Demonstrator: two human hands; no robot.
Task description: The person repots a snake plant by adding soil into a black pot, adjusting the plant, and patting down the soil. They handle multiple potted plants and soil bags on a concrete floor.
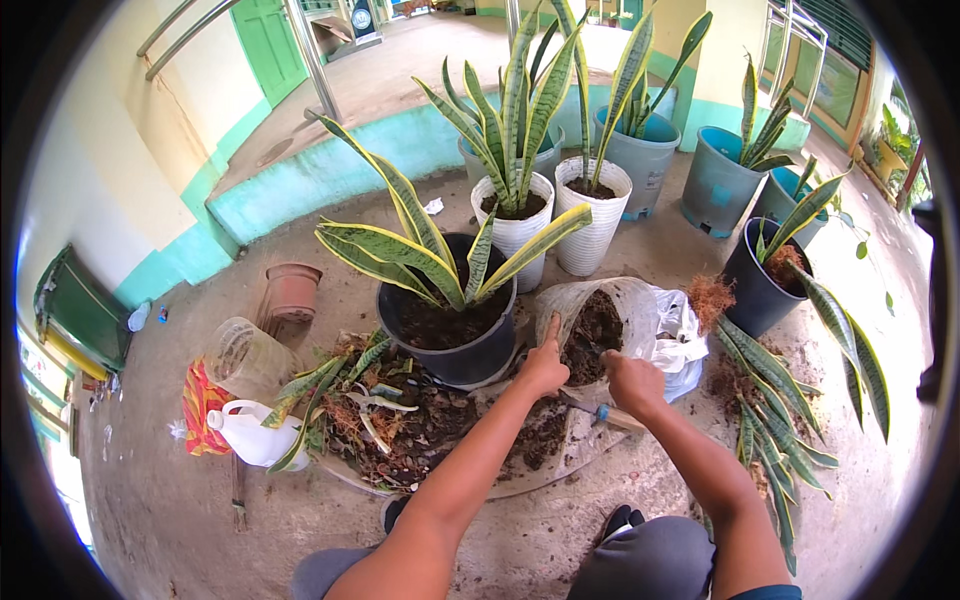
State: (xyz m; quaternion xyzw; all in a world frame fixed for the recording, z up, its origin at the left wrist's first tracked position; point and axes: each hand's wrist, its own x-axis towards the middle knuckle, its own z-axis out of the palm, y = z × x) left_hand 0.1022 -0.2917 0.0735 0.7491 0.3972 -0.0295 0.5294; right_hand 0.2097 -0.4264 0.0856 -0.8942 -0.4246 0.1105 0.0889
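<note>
A translucent plastic container [634, 307] of dark soil [596, 334] lies tilted before me, its mouth facing me. My left hand [547, 367] is at its left rim, index finger stretched along the wall and the other fingers curled. At the mouth's right side is my right hand [634, 381], its fingers bent towards the soil; whether it holds something there is hidden. A wooden-handled tool [621, 418] lies just below my right hand. To the left stands a dark pot [450, 360] with a snake plant [420, 255] in soil. Pruning shears [375, 405] rest on the debris beside it.
White ribbed pots [517, 236] with snake plants stand behind. Uprooted snake plants [780, 427] lie at right, near a black pot [757, 292]. At left are a white jug [259, 431], a clear container [251, 360] and a brown pot [293, 291]. A soil-strewn sheet [577, 450] lies below.
</note>
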